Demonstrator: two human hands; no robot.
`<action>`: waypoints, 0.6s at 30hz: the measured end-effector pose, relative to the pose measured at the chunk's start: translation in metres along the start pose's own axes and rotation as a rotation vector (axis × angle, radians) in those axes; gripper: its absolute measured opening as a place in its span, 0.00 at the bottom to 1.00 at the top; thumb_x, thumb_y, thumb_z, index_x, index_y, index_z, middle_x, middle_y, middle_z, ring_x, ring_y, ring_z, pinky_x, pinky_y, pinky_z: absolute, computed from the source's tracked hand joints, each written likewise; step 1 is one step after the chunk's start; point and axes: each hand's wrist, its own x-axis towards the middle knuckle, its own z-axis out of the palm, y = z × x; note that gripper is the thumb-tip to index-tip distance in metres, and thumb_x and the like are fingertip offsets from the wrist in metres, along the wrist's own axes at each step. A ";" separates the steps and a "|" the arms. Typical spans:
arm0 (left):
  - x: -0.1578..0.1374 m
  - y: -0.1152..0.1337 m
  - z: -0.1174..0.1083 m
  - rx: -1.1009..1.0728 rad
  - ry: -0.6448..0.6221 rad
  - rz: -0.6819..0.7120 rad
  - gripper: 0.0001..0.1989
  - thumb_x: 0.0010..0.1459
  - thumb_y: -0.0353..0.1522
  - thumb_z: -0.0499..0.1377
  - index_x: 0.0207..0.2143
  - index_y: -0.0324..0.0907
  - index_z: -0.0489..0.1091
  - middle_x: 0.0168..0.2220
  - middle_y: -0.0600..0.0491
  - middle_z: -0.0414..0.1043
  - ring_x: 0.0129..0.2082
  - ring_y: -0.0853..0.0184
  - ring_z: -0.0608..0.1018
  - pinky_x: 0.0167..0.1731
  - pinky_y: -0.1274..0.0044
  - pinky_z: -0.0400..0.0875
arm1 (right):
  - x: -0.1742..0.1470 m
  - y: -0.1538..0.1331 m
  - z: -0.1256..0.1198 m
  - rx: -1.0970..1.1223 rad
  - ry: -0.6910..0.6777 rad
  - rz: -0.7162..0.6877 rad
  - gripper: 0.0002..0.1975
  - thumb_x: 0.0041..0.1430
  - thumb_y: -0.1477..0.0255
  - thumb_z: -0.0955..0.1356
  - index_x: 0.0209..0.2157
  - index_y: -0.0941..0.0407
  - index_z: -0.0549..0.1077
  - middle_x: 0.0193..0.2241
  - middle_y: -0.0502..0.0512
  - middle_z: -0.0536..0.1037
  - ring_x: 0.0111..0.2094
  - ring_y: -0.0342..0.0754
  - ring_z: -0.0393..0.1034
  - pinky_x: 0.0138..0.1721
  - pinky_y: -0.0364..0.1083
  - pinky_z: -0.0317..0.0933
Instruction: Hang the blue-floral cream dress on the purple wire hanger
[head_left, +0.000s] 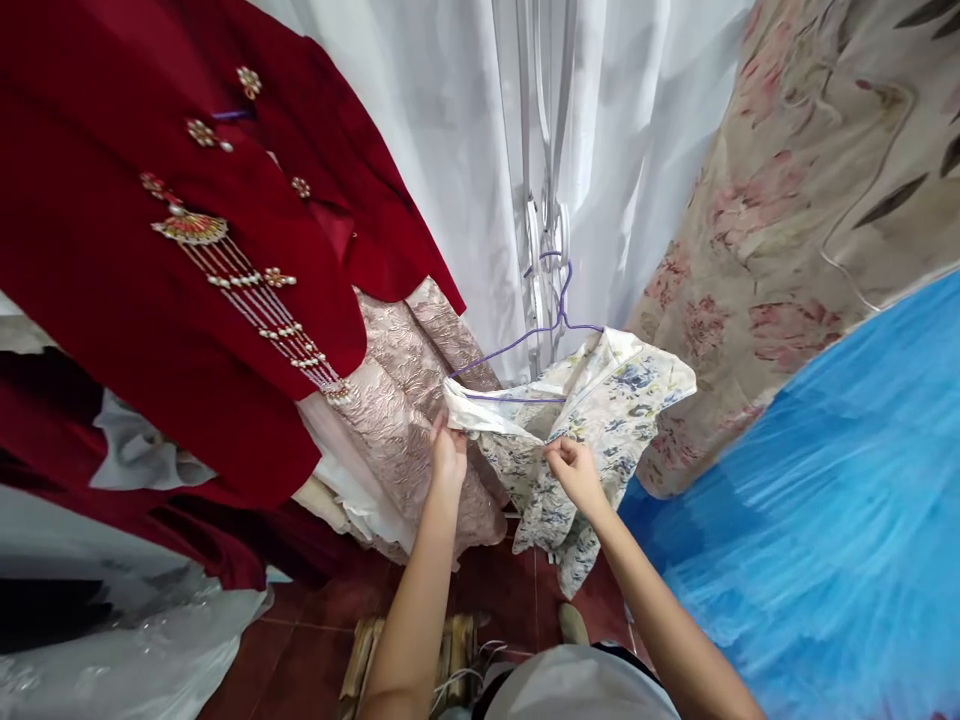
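In the head view a floral garment (637, 385), cream with blue and yellow flowers, hangs partly on a purple wire hanger (517, 340). The hanger's hook sits among white rings or hooks (555, 235) in front of the white curtain. My left hand (448, 448) pinches the white edge of the garment at the hanger's left end. My right hand (571, 468) is closed on the garment's front edge, near the middle. The right shoulder of the garment covers the hanger's right end. Its lower part hangs in folds below my right hand.
A red velvet jacket (300, 230) with a beaded ornament and a pink textured skirt (405, 370) hang at left. White curtains (435, 130) stand behind. At right are a beige floral dress (795, 230) and blue tulle (817, 500). A wooden stool (364, 660) stands on red tiles below.
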 end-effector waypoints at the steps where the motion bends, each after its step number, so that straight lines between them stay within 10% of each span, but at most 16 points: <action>1: -0.006 -0.007 -0.004 0.074 -0.006 0.088 0.03 0.60 0.31 0.62 0.37 0.42 0.70 0.31 0.55 0.76 0.28 0.72 0.77 0.30 0.82 0.70 | 0.001 0.003 -0.008 -0.002 0.002 0.004 0.11 0.55 0.64 0.66 0.24 0.54 0.66 0.15 0.45 0.64 0.18 0.43 0.56 0.22 0.43 0.51; 7: -0.045 -0.047 -0.020 0.939 -0.367 0.601 0.09 0.64 0.37 0.56 0.39 0.43 0.73 0.39 0.48 0.77 0.43 0.61 0.78 0.47 0.71 0.71 | 0.000 0.024 -0.052 -0.151 -0.054 0.016 0.12 0.55 0.64 0.64 0.22 0.53 0.63 0.17 0.46 0.64 0.21 0.44 0.59 0.25 0.43 0.53; 13: -0.099 -0.067 0.010 1.110 -0.607 0.564 0.12 0.68 0.34 0.51 0.41 0.42 0.74 0.39 0.49 0.78 0.42 0.64 0.78 0.48 0.73 0.71 | -0.015 0.045 -0.081 -0.275 -0.189 0.085 0.13 0.53 0.63 0.67 0.21 0.54 0.67 0.17 0.49 0.70 0.21 0.46 0.64 0.26 0.44 0.58; 18: -0.130 -0.063 0.051 1.113 -0.938 0.394 0.12 0.69 0.33 0.51 0.41 0.43 0.74 0.40 0.52 0.78 0.40 0.67 0.78 0.45 0.77 0.69 | -0.026 0.024 -0.095 -0.123 -0.556 -0.008 0.23 0.53 0.60 0.74 0.48 0.58 0.75 0.44 0.58 0.81 0.45 0.55 0.73 0.48 0.51 0.66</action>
